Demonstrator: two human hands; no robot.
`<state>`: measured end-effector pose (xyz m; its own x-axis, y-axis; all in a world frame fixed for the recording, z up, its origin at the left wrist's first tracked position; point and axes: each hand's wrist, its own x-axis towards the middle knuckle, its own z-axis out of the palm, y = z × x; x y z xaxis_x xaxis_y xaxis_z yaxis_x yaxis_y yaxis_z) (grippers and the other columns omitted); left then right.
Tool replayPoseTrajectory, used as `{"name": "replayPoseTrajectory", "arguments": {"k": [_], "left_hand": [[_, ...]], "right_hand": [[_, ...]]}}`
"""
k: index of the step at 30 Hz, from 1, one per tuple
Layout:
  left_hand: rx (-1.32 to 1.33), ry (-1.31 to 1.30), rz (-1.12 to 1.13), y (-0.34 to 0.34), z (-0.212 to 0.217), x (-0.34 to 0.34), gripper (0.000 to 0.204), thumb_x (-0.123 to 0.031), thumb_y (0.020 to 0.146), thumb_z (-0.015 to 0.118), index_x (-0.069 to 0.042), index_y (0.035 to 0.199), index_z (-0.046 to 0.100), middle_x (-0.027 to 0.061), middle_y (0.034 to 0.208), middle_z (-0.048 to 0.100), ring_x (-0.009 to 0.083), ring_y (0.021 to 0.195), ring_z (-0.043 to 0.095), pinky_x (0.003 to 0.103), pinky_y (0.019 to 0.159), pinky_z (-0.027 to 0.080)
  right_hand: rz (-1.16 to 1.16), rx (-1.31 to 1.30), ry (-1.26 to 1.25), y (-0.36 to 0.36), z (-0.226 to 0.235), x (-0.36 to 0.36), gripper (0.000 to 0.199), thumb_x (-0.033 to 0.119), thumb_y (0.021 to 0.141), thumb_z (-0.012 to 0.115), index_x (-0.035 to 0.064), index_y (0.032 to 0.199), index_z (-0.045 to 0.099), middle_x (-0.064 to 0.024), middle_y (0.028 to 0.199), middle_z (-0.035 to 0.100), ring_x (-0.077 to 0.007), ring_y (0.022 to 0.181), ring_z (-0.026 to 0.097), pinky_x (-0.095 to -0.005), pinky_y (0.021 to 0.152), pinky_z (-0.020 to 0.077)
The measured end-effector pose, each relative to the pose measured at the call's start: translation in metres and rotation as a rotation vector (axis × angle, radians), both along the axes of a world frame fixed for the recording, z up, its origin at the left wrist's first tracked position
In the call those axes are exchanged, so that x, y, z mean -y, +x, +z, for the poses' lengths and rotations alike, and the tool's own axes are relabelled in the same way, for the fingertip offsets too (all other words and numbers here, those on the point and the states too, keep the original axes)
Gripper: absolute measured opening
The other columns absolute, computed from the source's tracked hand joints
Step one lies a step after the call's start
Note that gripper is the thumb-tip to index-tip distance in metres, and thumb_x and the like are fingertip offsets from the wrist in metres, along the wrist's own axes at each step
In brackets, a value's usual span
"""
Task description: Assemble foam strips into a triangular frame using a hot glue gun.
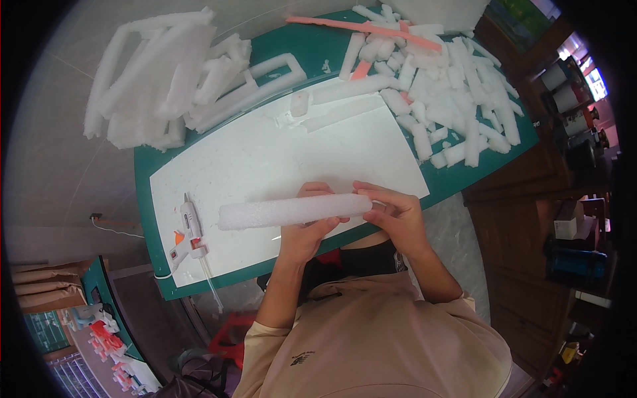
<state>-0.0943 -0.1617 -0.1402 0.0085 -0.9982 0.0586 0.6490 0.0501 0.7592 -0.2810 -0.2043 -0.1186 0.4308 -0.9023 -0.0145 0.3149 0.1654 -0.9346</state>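
Note:
Just above the near edge of the table, a long white foam strip (pixel 265 211) is held level across both hands. My left hand (pixel 306 229) grips it near the middle, thumb on the near side and fingers behind. The fingers and thumb of my right hand (pixel 391 211) close round its right end. To the left, a white hot glue gun (pixel 190 225) with an orange trigger lies on a white board (pixel 232 172); a clear glue stick sticks out of its back. Farther off on the board rest a small foam block (pixel 300 103) and a foam strip (pixel 352 89).
A heap of loose white foam pieces (pixel 444 93) covers the far right of the green table (pixel 147 192), with a long pink strip (pixel 365 26) across it. Foam frames (pixel 152 79) are stacked at the far left. A red stool (pixel 232 335) stands below, left of me.

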Motion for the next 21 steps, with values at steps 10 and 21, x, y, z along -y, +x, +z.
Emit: {"name": "replayPoseTrajectory", "arguments": {"k": [10,21], "left_hand": [[0.058,0.044,0.009,-0.017,0.020,0.004,0.036,0.009,0.078,0.065,0.001,0.112,0.054,0.0090,0.112,0.048,0.0268,0.096,0.063,0.037,0.082,0.054],[0.003,0.071,-0.002,-0.033,0.039,0.011,0.038,0.005,0.080,0.067,0.001,0.116,0.053,0.0089,0.112,0.049,0.0273,0.100,0.061,0.039,0.082,0.054]], "right_hand": [[0.036,-0.013,-0.008,-0.014,0.015,0.006,0.035,-0.011,0.083,0.062,-0.0050,0.117,0.062,-0.0180,0.127,0.058,-0.0226,0.118,0.054,-0.0350,0.097,0.0495],[0.024,0.038,0.016,-0.027,0.039,0.012,0.030,-0.009,0.085,0.062,-0.0053,0.115,0.063,-0.0178,0.130,0.057,-0.0223,0.119,0.054,-0.0352,0.097,0.0492]]}}
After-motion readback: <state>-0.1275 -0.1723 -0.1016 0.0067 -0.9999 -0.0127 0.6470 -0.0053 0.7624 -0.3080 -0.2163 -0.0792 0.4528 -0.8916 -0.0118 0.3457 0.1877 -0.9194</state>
